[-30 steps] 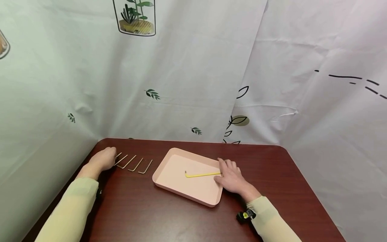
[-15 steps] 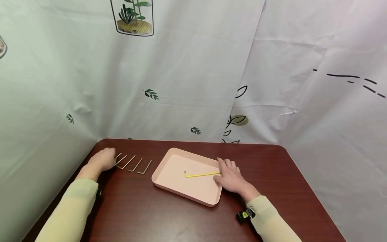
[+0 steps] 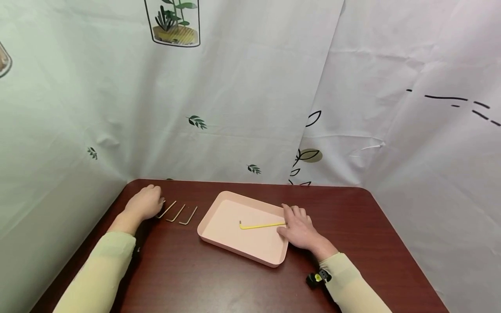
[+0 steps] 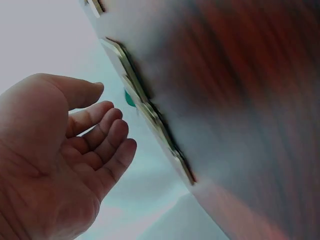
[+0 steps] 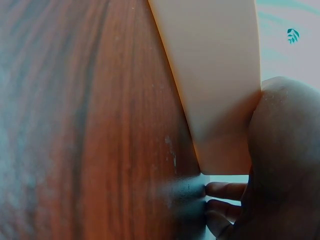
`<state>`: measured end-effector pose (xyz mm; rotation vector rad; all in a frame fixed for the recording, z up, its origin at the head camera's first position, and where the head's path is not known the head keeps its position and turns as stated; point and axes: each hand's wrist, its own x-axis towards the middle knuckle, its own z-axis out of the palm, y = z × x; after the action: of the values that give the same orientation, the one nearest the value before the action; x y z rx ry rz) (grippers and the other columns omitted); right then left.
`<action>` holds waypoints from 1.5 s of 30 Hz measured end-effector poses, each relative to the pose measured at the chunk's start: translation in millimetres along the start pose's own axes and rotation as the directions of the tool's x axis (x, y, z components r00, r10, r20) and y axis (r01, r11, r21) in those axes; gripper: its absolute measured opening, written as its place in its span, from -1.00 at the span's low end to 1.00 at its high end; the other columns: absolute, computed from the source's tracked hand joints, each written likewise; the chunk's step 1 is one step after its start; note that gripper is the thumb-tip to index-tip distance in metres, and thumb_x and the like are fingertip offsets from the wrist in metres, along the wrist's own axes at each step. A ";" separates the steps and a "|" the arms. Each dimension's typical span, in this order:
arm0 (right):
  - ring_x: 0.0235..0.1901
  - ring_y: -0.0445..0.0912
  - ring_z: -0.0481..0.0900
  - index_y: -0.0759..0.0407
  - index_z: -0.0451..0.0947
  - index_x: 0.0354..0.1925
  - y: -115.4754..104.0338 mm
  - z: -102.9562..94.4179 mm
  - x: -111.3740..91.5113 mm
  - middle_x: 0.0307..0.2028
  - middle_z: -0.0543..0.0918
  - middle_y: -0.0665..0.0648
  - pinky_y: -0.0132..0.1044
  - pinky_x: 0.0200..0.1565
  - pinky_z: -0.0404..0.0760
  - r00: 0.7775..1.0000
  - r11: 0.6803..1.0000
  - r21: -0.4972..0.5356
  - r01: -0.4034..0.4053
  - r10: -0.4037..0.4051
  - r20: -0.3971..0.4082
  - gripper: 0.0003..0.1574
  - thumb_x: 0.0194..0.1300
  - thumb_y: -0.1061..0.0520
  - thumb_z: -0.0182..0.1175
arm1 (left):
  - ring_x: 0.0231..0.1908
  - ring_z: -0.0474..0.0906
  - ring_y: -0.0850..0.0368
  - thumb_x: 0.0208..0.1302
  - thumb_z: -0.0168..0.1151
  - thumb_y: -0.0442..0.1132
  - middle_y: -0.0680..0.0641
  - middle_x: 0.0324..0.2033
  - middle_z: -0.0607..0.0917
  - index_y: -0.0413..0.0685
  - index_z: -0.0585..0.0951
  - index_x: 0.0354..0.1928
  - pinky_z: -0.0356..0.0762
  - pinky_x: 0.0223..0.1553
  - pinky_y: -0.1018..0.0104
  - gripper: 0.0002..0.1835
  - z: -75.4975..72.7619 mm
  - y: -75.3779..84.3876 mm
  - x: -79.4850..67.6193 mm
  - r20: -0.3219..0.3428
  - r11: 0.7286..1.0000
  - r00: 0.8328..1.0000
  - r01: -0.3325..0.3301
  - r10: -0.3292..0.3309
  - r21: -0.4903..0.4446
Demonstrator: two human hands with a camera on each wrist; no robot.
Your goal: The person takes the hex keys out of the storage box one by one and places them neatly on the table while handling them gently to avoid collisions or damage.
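My left hand (image 3: 144, 202) hovers over the left end of a row of hex keys on the table and hides part of the row. In the left wrist view its fingers (image 4: 107, 132) are loosely bent with nothing between them, beside the metal hex keys (image 4: 150, 110). Three hex keys, one of them the rightmost hex key (image 3: 189, 216), show to its right. My right hand (image 3: 300, 230) holds the right end of a pink tray (image 3: 235, 251), thumb inside and other fingers outside the wall. Inside lies a yellow hex key (image 3: 260, 226), its right end by the thumb.
The dark red wooden table (image 3: 203, 278) reaches back to a pale patterned cloth (image 3: 250, 87) hung behind and at the sides. A black device with a yellow spot (image 3: 318, 278) is strapped at the right wrist.
The left hand has shifted a little to the right along the row, now covering hex keys that showed before. The right hand, the tray and the yellow hex key stay in place.
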<state>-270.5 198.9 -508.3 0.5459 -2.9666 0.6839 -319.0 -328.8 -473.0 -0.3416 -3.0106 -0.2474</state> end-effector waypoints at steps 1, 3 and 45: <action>0.32 0.41 0.32 0.37 0.22 0.64 0.2 -0.7 -0.3 0.34 0.44 0.45 0.41 0.25 0.32 1.000 1.000 0.000 0.000 0.000 0.000 0.03 0.38 -0.01 0.29 | -0.17 0.60 -0.30 0.54 0.22 -0.35 -0.27 -0.25 0.58 -0.35 0.60 -0.17 0.61 -0.07 -0.25 -0.86 0.2 3.7 1.4 -0.005 1.000 1.000 -0.007 0.007 -0.011; 0.32 0.41 0.32 0.36 0.21 0.66 1.3 -1.2 -0.6 0.34 0.43 0.45 0.40 0.26 0.32 1.000 1.000 -0.006 -0.001 0.001 0.002 0.04 0.39 -0.03 0.28 | -0.16 0.60 -0.28 0.54 0.22 -0.35 -0.26 -0.23 0.59 -0.34 0.61 -0.15 0.62 -0.07 -0.23 -0.87 0.0 11.7 3.3 -0.021 0.999 1.000 -0.023 0.022 -0.028; 0.33 0.37 0.32 0.31 0.21 0.67 4.6 6.5 0.7 0.36 0.44 0.41 0.38 0.26 0.33 1.000 1.000 0.011 -0.003 0.003 -0.001 0.03 0.42 -0.05 0.29 | -0.26 0.54 -0.10 0.46 0.38 -0.35 -0.08 -0.32 0.57 -0.17 0.64 -0.26 0.60 -0.16 0.00 -0.89 -5.4 154.9 5.1 -0.212 0.927 0.902 -0.369 0.376 0.071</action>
<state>-272.5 199.7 -515.9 0.5421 -2.9655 0.7013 -287.9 -179.6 -443.9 -0.8169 -2.6569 -0.1918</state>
